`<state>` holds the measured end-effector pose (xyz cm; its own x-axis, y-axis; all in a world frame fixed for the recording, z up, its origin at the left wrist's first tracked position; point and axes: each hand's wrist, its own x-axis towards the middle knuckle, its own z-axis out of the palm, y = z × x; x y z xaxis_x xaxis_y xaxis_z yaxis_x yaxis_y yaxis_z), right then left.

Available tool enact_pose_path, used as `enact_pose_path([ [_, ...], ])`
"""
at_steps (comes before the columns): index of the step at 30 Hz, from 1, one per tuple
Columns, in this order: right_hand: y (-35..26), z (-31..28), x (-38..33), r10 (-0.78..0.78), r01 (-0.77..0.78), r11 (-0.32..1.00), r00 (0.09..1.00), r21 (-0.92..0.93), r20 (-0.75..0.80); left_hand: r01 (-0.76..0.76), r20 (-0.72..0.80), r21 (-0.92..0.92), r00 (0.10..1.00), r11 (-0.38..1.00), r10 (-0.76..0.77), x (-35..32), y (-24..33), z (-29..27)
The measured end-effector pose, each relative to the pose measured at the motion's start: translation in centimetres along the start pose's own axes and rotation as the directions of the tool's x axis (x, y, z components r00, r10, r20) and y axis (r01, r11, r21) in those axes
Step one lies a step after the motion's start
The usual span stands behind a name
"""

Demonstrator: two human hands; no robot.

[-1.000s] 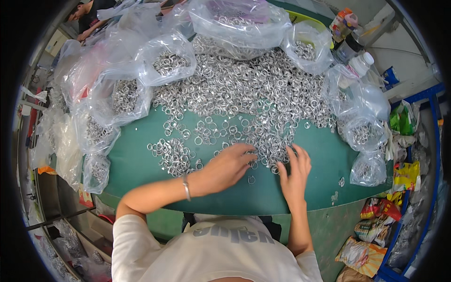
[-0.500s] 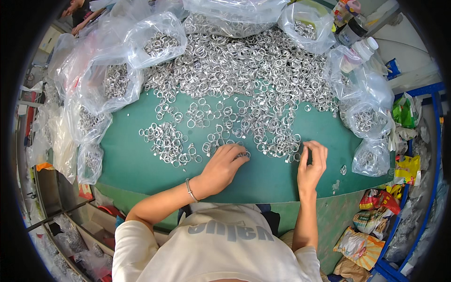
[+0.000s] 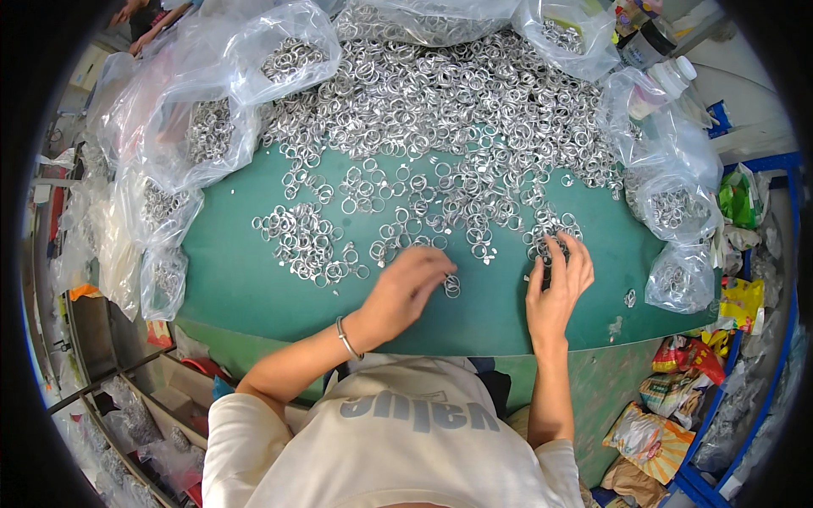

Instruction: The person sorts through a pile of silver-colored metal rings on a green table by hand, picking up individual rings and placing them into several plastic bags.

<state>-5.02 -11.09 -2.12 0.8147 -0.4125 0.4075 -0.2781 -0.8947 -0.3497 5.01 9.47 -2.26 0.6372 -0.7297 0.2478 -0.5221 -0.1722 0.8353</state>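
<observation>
Many silver metal rings lie on a green table [image 3: 246, 296], heaped at the back and in looser groups nearer me. My left hand [image 3: 406, 292], a bangle on its wrist, is bent with fingers and thumb drawn together. Just beside its fingertips are a few rings [image 3: 451, 288]; whether it pinches any is hidden. My right hand [image 3: 561, 284] has its thumb apart from the fingers, which reach onto a small cluster of rings [image 3: 555, 225]. Left of my left hand is a separate group of rings [image 3: 296, 241].
Clear plastic bags of rings [image 3: 212, 135] line the left edge, with more bags [image 3: 673, 212] at the right. A white-capped bottle [image 3: 669, 80] stands at the back right. Colourful packets [image 3: 652, 440] lie by a blue rack [image 3: 758, 339]. Another person's arm [image 3: 161, 25] shows far left.
My right hand has moved forward onto rings, and a cluster there now stands apart to the right of the middle group. My left hand has shifted slightly; rings by its fingertips are more exposed.
</observation>
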Motion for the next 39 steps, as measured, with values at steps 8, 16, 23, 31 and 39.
enact_pose_path([
  [8, -3.5, 2.7, 0.1, -0.187, 0.166, 0.976, 0.97, 0.139, 0.153, 0.155, -0.341, 0.264, 0.938, 0.952, -0.059, 1.4, -1.3, -2.8],
  [16, -2.8, 0.2, -2.3, -0.099, 0.072, 0.986, 0.978, 0.149, 0.184, 0.107, -0.033, 0.395, 0.994, 0.912, -0.103, -2.6, 1.2, -1.1],
  [23, -5.5, -0.5, -2.9, -0.15, 0.081, 0.901, 0.98, 0.427, 0.131, 0.178, -0.03, 0.242, 0.984, 0.954, -0.176, -3.9, 0.2, -1.4],
  [31, -9.1, 1.6, -4.3, -0.384, 0.235, 0.825, 0.9, 0.514, 0.205, 0.287, -0.155, 0.243, 0.955, 0.927, -0.254, -6.3, 0.8, -3.3],
  [39, -11.2, 3.7, -4.5, -0.445, 0.299, 0.808, 0.875, 0.508, 0.191, 0.318, -0.154, 0.289, 0.946, 0.903, -0.284, -7.8, 1.5, -5.0],
])
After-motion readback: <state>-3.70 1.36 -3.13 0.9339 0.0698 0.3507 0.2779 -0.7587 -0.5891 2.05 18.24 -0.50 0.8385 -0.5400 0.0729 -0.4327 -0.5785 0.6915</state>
